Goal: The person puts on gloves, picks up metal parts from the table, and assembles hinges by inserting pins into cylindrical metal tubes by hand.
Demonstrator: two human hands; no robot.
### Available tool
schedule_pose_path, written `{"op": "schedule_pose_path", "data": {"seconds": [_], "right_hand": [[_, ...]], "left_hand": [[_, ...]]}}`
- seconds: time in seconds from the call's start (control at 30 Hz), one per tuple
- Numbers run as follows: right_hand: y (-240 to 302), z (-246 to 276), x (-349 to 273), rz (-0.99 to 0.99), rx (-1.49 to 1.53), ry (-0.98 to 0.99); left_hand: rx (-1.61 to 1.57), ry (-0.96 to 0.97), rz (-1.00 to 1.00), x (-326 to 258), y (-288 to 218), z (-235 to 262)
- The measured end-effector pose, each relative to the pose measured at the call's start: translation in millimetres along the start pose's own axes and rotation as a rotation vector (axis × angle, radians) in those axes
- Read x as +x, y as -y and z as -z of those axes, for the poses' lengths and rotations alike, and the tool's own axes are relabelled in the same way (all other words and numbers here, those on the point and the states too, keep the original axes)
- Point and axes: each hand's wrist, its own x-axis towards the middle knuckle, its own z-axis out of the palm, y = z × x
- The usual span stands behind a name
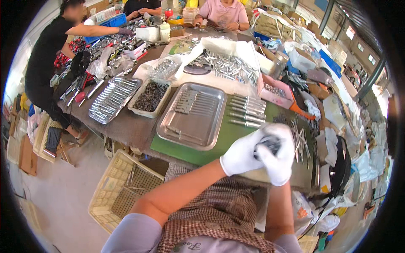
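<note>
Worktable (139,126): three trays in a row. Steel tray (192,116) with a few metal rods; tray of dark screws (150,97); tray of bright rods (113,99). About six rods (248,111) lie loose on the green mat (219,139). Left hand (241,154) and right hand (278,160), both white-gloved, close together around one small dark part (269,145), pinched between the fingers over the mat's near edge.

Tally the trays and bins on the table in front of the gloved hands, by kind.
Flat shiny steel trays: 2
Shallow beige plastic tray of dark small parts: 1
Pink plastic bin: 1
Total: 4
</note>
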Motion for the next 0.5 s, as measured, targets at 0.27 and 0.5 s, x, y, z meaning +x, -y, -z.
{"op": "schedule_pose_path", "data": {"seconds": [0.27, 0.5], "right_hand": [[-43.1, -19.8, -2.8, -0.044, 0.026, -0.069], [8.5, -27.8, 9.3, -0.047, 0.386, 0.218]], "left_hand": [[0.819, -0.203, 0.059, -15.5, 9.8, 14.0], [0.485, -0.247, 0.050, -61.2, -13.9, 22.9]]}}
